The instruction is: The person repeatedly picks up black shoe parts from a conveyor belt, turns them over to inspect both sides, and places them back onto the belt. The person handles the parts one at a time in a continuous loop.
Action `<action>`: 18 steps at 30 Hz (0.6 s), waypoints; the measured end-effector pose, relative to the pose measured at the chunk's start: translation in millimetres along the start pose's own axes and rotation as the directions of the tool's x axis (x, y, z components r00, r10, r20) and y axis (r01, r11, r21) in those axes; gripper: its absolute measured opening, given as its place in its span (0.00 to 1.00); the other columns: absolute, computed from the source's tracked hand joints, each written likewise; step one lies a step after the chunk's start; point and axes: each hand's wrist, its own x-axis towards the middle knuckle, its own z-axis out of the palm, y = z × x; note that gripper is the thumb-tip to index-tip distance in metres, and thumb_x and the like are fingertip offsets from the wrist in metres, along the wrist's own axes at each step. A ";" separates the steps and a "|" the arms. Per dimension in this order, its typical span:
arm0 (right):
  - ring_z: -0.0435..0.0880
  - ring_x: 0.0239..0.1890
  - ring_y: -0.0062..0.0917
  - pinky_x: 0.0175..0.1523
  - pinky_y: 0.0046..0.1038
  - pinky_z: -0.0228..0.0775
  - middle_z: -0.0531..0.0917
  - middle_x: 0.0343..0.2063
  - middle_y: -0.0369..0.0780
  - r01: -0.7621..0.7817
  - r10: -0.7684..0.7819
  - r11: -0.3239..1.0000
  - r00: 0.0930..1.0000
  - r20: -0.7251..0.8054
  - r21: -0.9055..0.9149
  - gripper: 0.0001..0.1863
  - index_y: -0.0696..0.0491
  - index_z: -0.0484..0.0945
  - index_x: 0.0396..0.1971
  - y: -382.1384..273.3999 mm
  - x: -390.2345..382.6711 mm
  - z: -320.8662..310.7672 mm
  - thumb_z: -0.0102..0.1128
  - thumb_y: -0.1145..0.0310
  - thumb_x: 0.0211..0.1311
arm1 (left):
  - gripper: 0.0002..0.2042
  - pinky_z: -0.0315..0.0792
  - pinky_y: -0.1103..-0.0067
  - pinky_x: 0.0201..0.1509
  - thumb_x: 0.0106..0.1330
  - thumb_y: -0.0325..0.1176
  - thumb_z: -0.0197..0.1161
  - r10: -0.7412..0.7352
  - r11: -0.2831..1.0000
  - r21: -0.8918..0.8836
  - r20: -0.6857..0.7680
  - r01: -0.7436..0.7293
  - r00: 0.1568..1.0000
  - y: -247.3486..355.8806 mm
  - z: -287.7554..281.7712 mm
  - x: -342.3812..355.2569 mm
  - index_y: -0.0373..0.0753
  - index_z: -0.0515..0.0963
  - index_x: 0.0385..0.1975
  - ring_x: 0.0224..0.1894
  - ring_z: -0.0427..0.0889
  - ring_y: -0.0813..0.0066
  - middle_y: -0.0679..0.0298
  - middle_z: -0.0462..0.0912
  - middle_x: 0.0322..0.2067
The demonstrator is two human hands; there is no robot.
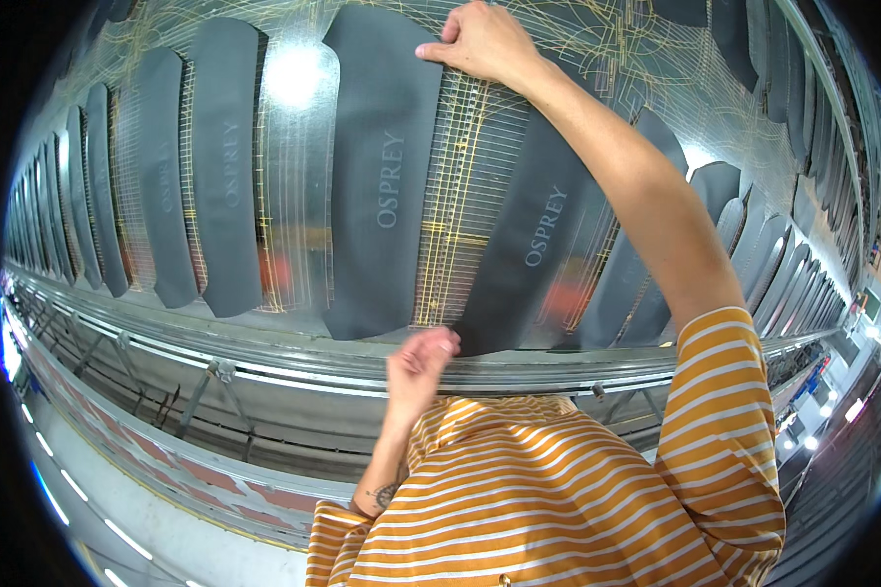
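My right hand [475, 44] reaches to the far edge of the printing bed, fingers bent and thumb on the upper right corner of a large dark grey panel [362, 176] with pale printed lettering. My left hand [421, 367] is at the near edge, fingers curled beside the lower left corner of a second, slanted grey panel [519, 254]; whether it grips that corner I cannot tell. Between the two panels is a strip of glossy bed [450, 196] covered in yellow grid lines.
Rows of similar grey panels [225, 166] lie along the long curving bed to both sides, with more at the upper right. A metal rail and frame [215, 372] run along the near edge, close to my body. Lights and a walkway show at the lower sides.
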 end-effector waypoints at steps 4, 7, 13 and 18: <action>0.85 0.37 0.34 0.45 0.33 0.76 0.86 0.29 0.42 0.118 -0.115 0.967 0.993 -0.026 0.225 0.19 0.56 0.84 0.37 6.7 7.1 25.1 0.71 0.56 0.52 | 0.13 0.75 0.77 0.57 0.67 0.26 0.63 0.361 0.923 0.247 -0.281 -0.297 0.889 83.1 -15.9 56.1 0.30 0.78 0.49 0.48 0.83 0.71 0.54 0.84 0.44; 0.76 0.26 0.26 0.35 0.31 0.69 0.80 0.21 0.38 0.227 -0.261 0.915 0.964 0.059 0.335 0.18 0.59 0.81 0.32 -10.0 -14.3 -15.9 0.68 0.57 0.55 | 0.18 0.69 0.74 0.64 0.65 0.25 0.63 0.668 0.685 0.547 -0.210 -0.481 0.714 133.9 -25.5 94.9 0.29 0.75 0.54 0.59 0.75 0.67 0.52 0.77 0.55; 0.69 0.22 0.18 0.32 0.26 0.70 0.70 0.16 0.34 0.314 -0.441 0.786 0.888 0.127 0.532 0.16 0.60 0.76 0.33 -52.4 -62.7 -67.3 0.65 0.61 0.60 | 0.22 0.72 0.74 0.58 0.56 0.26 0.73 0.645 0.744 0.245 -0.018 -0.622 0.764 207.2 -19.6 132.5 0.29 0.76 0.51 0.51 0.79 0.69 0.54 0.82 0.47; 0.70 0.20 0.13 0.28 0.21 0.75 0.73 0.18 0.31 0.190 -0.329 0.644 0.943 0.044 0.741 0.15 0.61 0.74 0.42 -86.6 -109.0 -83.1 0.64 0.65 0.63 | 0.13 0.77 0.83 0.43 0.55 0.23 0.73 0.515 0.845 0.088 0.136 -0.528 0.847 226.9 -20.9 80.8 0.31 0.81 0.40 0.35 0.83 0.80 0.63 0.86 0.34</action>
